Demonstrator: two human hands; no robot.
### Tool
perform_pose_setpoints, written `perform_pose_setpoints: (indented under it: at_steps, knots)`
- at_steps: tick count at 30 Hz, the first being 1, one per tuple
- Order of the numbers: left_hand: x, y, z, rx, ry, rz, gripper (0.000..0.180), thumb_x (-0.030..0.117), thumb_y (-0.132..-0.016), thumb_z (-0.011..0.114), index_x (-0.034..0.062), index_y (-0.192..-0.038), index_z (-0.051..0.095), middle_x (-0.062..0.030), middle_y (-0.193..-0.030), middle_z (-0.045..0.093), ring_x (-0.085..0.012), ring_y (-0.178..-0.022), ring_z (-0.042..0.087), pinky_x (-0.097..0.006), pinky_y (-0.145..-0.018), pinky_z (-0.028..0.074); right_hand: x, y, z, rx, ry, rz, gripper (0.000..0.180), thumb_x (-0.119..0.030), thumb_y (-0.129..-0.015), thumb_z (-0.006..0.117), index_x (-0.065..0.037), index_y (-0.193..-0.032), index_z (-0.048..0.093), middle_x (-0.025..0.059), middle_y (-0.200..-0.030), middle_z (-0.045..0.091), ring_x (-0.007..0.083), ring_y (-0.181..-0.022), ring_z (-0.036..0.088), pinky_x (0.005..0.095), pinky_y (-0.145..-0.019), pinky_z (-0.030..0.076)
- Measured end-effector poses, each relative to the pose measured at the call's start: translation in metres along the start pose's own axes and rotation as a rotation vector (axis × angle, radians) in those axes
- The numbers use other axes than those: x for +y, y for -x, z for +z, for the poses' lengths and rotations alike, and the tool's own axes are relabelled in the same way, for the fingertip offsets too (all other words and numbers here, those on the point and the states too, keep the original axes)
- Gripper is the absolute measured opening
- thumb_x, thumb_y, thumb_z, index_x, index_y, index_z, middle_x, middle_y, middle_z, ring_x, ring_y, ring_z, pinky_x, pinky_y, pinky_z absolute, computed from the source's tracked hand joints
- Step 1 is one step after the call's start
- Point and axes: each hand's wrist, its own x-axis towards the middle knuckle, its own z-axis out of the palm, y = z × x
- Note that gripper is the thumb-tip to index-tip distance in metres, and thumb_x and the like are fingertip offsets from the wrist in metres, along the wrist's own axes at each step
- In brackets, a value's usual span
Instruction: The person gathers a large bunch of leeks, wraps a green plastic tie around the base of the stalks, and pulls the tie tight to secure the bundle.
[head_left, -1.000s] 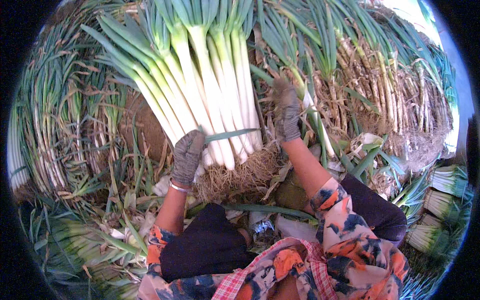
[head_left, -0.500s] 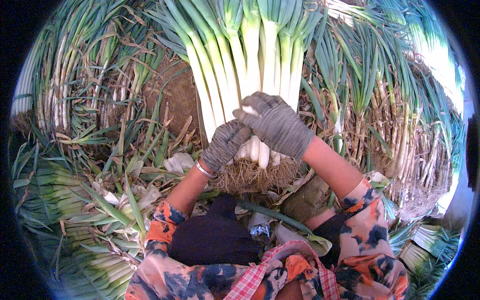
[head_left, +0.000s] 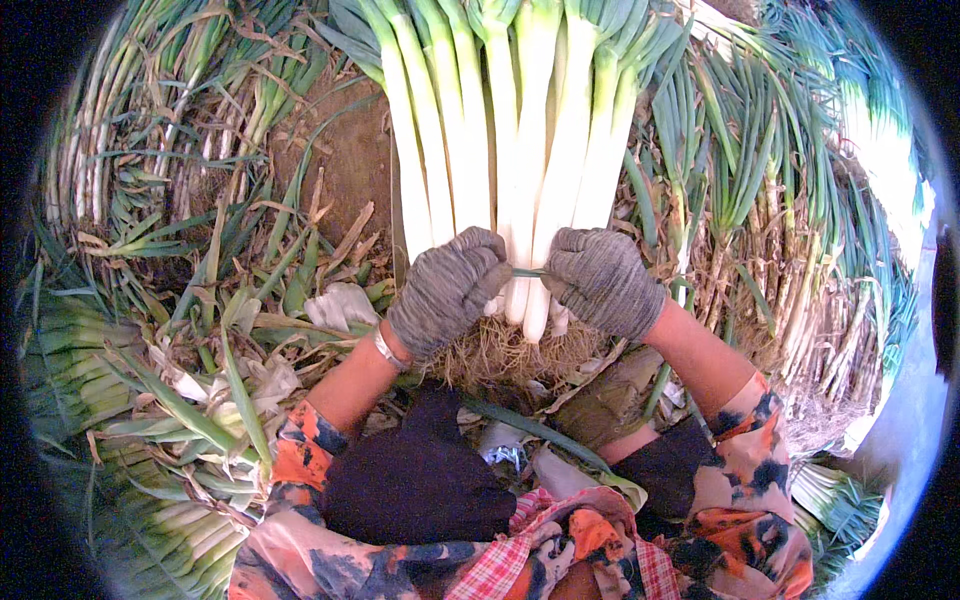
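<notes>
In front of me a bunch of long white-stemmed green onions (head_left: 530, 160) lies with its leaves pointing away and its tangled roots (head_left: 510, 350) toward me. A thin green tie (head_left: 530, 272) runs across the stems near the root end. My left hand (head_left: 450, 290), in a grey knit glove, is closed on the tie's left part. Closed on its right part is my right hand (head_left: 607, 283), gloved alike. Between the fists the tie looks taut, and both hands rest against the stems. The fingertips and the tie's ends are hidden.
Untrimmed green onions (head_left: 770, 220) with dry leaves are heaped at the right, and more (head_left: 150, 130) at the far left. Cleaned bundles (head_left: 90, 370) lie at the near left. Peeled leaf scraps (head_left: 230, 400) litter the ground beside my left arm.
My hands were overlapping on the stems and have moved apart, the right one going right and down. The green tie now shows stretched between them.
</notes>
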Motion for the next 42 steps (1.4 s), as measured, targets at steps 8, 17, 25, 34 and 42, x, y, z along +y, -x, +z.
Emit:
perform_pose_setpoints:
  at_steps: [8,17,25,34,42]
  knots:
    - [-0.017,-0.002,-0.007,-0.076,0.12,-0.004,0.017,0.013,-0.085,0.052,-0.0014,-0.093,0.058,-0.0136,-0.094,0.057,-0.0277,-0.086,0.056,-0.033,-0.077,0.045,-0.029,-0.015,0.006,0.24,-0.267,0.193,0.014,-0.019,-0.073,0.059,-0.004,-0.073,0.059,0.013,-0.08,0.058,0.0275,-0.075,0.059,0.0364,-0.066,0.048]
    - [-0.03,0.001,-0.003,-0.083,0.019,0.21,0.018,0.014,-0.086,0.051,-0.001,-0.093,0.057,-0.0136,-0.087,0.057,-0.0275,-0.078,0.056,-0.034,-0.071,0.045,-0.03,0.012,0.012,0.368,-0.415,0.371,0.035,-0.026,-0.063,0.073,-0.003,-0.083,0.056,0.0131,-0.101,0.056,0.0262,-0.092,0.054,0.0347,-0.079,0.045]
    - [-0.025,-0.002,-0.001,-0.102,0.141,0.063,0.017,0.013,-0.085,0.053,-0.002,-0.093,0.058,-0.0127,-0.085,0.057,-0.0239,-0.075,0.056,-0.033,-0.069,0.046,-0.04,0.048,0.055,0.374,-0.162,0.237,0.064,-0.023,-0.048,0.076,-0.003,-0.101,0.047,0.0166,-0.107,0.046,0.0358,-0.099,0.047,0.0429,-0.084,0.041]
    - [-0.02,-0.004,-0.002,-0.116,0.252,-0.16,0.015,0.012,-0.085,0.054,-0.0012,-0.091,0.058,-0.0107,-0.077,0.055,-0.0195,-0.066,0.055,-0.031,-0.061,0.046,-0.031,0.039,0.056,0.407,-0.223,0.256,0.042,-0.019,-0.057,0.073,-0.004,-0.091,0.053,0.0141,-0.102,0.051,0.0327,-0.097,0.049,0.0399,-0.082,0.042]
    - [-0.02,-0.005,-0.002,-0.076,0.258,-0.061,0.014,0.012,-0.083,0.057,-0.001,-0.089,0.06,-0.014,-0.08,0.058,-0.0256,-0.071,0.058,-0.033,-0.065,0.047,-0.001,0.017,0.014,0.616,-0.379,0.608,0.021,-0.015,-0.075,0.065,-0.002,-0.088,0.056,0.013,-0.078,0.058,0.027,-0.073,0.057,0.0345,-0.073,0.046]
